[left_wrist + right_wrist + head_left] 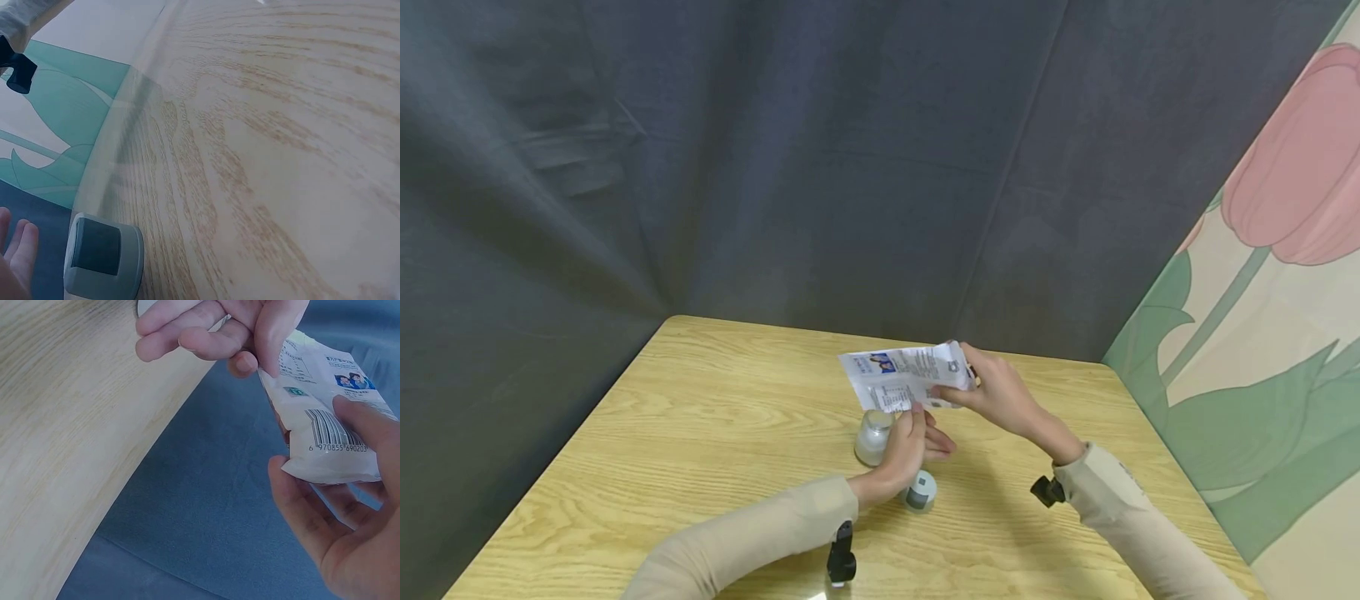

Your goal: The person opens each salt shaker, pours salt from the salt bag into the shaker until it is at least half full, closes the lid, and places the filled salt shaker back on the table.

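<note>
My right hand (1000,392) grips one end of a white printed packet (910,375), thumb on the face and fingers beneath. A barcode and a small blue picture show on it in the right wrist view. The packet's other end reaches left, above a glass jar (871,446) with whitish contents. Beside the jar is my left hand (904,446), its thumb touching the packet's lower edge and its other fingers spread loosely. Close by my left wrist stands a small, round, grey-white container (922,483); the left wrist view shows its dark square panel (97,248).
All this is on a wood-grain table (737,417). A dark curtain (850,167) hangs behind its far edge, and a wall with painted tulips (1292,183) rises at the right. Black wrist cameras hang under both sleeves.
</note>
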Tool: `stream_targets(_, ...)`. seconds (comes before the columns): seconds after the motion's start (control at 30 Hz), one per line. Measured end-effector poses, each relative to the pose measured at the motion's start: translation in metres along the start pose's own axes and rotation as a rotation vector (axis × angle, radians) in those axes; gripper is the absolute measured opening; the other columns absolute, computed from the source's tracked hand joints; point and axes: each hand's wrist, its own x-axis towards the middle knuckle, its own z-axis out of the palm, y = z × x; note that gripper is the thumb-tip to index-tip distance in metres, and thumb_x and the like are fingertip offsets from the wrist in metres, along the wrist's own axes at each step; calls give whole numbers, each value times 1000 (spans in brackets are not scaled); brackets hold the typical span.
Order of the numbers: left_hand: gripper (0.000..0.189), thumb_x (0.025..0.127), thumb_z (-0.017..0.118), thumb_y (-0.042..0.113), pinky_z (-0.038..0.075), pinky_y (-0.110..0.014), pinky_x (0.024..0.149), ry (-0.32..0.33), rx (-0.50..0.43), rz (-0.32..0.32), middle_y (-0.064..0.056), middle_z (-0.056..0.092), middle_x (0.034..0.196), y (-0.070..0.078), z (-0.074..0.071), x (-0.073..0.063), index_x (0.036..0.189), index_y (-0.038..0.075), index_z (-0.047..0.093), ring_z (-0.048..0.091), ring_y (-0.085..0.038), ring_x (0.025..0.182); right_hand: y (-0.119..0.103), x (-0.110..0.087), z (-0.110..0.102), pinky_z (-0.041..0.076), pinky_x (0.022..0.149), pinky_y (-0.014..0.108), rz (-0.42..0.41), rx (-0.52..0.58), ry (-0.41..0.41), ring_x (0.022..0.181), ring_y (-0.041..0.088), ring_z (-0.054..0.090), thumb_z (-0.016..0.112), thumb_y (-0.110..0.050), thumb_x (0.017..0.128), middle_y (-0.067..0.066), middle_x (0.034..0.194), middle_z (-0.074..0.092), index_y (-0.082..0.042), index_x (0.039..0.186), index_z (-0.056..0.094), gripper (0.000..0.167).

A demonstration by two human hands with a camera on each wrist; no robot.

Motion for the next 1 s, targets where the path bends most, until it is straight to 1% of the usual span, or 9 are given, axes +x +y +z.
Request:
stream_targets(0.2,48,111,17,31,61,-44,78,9,6,-2,-28,68,87,-2,1,3,104,-8,45,69,-45,87,-1,1,-3,54,56,26,-3,-7,-2,77,7,66,84,-19,82,-1,105,72,-15,124,62,47)
stream_targets(0.47,48,111,16,31,61,-44,79,2,19,2,-28,68,88,1,2,1,104,-7,45,69,-45,87,0,2,-4,54,56,26,-3,-8,-15,78,7,66,84,-19,83,-1,106,72,-15,124,61,48)
stream_targets(0.57,47,112,15,28,61,-45,79,-3,32,11,-30,67,88,3,2,-1,103,-8,44,68,-47,87,-1,3,-5,55,56,26,-4,-3,-21,79,8,67,83,-20,83,0,107,72,-15,125,61,49)
stream_targets(0.67,47,112,15,28,61,-46,79,-6,30,16,-31,67,88,4,2,-1,103,-9,44,67,-49,87,-1,3,-5,55,56,26,-5,3,-23,80,8,67,84,-19,83,0,107,72,-15,125,61,48)
stream_targets(0.8,50,111,16,32,60,-46,79,-11,23,14,-30,67,88,2,2,0,104,-9,44,68,-48,88,-1,3,-5,54,55,26,-7,3,-19,78,8,66,83,-20,83,0,106,72,-15,124,61,47)
stream_targets(1.0,50,111,15,30,60,-47,79,-17,32,27,-32,67,89,1,1,-1,104,-9,44,67,-50,88,0,1,-3,55,55,25,1,-5,-14,78,8,67,84,-20,82,-1,106,73,-15,123,61,47)
